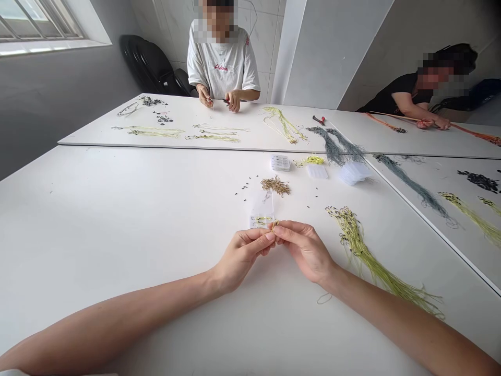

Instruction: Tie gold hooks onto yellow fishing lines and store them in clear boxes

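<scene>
The small loop [274, 224] pinched at the fingertips is golden yellow. The table [117, 219] is plain white, and the bundle of strings [362, 256] on it is yellow-green with black specks at one end (the same green as the strings [213, 138] farther off). Another bundle [332, 146] is grey-blue, the heap of little hooks [276, 185] is brassy gold, and the scattered beads [245, 187] are black. One co-worker's T-shirt [223, 68] is white with red lettering; the other co-worker's shirt [403, 94] is black, near an orange cord [469, 129].
</scene>
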Action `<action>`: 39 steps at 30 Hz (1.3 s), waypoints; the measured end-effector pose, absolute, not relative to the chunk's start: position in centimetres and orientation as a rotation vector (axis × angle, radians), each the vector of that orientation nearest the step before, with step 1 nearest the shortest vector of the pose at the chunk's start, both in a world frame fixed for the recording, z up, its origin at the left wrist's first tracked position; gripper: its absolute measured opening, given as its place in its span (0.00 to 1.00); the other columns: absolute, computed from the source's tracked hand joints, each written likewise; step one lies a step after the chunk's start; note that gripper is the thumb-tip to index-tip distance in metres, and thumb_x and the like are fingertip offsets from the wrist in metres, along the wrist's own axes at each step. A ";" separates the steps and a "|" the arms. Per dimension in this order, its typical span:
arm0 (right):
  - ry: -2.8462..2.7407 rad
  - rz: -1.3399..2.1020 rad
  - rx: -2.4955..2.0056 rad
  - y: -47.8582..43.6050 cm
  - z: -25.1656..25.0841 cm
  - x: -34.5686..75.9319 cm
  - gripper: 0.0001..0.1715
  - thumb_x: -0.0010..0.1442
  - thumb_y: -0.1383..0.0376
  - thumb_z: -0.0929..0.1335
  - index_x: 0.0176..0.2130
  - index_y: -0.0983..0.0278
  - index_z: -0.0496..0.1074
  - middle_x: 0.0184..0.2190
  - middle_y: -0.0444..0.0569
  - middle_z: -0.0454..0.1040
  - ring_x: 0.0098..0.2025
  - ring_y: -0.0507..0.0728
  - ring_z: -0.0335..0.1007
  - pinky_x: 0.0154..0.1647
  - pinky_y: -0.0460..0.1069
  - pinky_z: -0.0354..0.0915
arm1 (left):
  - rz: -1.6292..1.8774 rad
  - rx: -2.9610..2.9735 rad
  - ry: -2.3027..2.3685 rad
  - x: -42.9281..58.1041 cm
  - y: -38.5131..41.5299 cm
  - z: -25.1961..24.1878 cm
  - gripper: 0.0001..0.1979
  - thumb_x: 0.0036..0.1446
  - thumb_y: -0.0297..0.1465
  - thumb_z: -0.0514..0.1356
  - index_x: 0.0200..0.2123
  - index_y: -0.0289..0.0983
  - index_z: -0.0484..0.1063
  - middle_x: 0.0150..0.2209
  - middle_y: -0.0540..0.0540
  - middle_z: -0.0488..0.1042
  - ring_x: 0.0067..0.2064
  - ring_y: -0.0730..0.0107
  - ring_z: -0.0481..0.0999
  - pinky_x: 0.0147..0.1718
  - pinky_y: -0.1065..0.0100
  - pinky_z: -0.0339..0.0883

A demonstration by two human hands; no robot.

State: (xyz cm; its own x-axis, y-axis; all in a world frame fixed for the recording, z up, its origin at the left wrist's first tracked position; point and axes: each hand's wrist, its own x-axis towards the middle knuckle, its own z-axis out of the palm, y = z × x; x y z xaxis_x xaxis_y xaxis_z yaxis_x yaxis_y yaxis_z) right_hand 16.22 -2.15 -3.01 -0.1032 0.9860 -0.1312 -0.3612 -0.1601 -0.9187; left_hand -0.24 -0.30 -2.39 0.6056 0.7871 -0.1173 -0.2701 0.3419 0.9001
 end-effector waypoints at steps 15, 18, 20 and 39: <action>-0.990 1.512 -0.964 -2.4 -2.7 16.2 0.08 0.55 0.60 0.72 0.28 0.60 0.79 0.28 0.48 0.75 0.36 0.57 0.64 0.44 0.56 0.60 | 0.717 1.024 0.586 -0.3 -0.1 -2.2 0.16 0.60 0.36 0.60 0.22 0.35 0.69 0.26 0.50 0.59 0.33 0.70 0.57 0.37 0.67 0.53; -0.988 1.544 -0.946 -2.4 -2.7 16.3 0.10 0.55 0.60 0.72 0.25 0.61 0.78 0.26 0.48 0.74 0.38 0.59 0.67 0.45 0.56 0.60 | 0.704 1.030 0.579 -0.3 -0.2 -2.3 0.17 0.61 0.36 0.59 0.22 0.35 0.67 0.26 0.50 0.57 0.33 0.70 0.57 0.37 0.67 0.53; -0.988 1.579 -0.919 -2.3 -2.7 16.3 0.09 0.56 0.61 0.71 0.26 0.60 0.78 0.24 0.46 0.74 0.35 0.58 0.67 0.45 0.56 0.60 | 0.701 1.034 0.572 -0.3 -0.2 -2.3 0.17 0.61 0.36 0.59 0.21 0.35 0.66 0.26 0.50 0.57 0.33 0.70 0.56 0.37 0.67 0.53; -0.909 1.676 -0.888 -2.1 -2.8 16.5 0.04 0.54 0.62 0.74 0.31 0.60 0.80 0.29 0.46 0.76 0.31 0.54 0.65 0.43 0.55 0.61 | 0.695 1.063 0.571 -0.5 -0.3 -2.8 0.16 0.63 0.35 0.57 0.23 0.35 0.65 0.26 0.51 0.54 0.33 0.71 0.55 0.36 0.66 0.50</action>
State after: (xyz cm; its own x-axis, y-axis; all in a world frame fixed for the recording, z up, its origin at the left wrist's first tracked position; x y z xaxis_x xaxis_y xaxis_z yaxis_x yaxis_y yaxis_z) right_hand 16.49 -2.08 -2.79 -0.2394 0.9615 -0.1350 -0.4110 -0.2263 -0.8831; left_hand -0.46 -0.32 -2.76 0.6566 0.7488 -0.0902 -0.2335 0.3155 0.9197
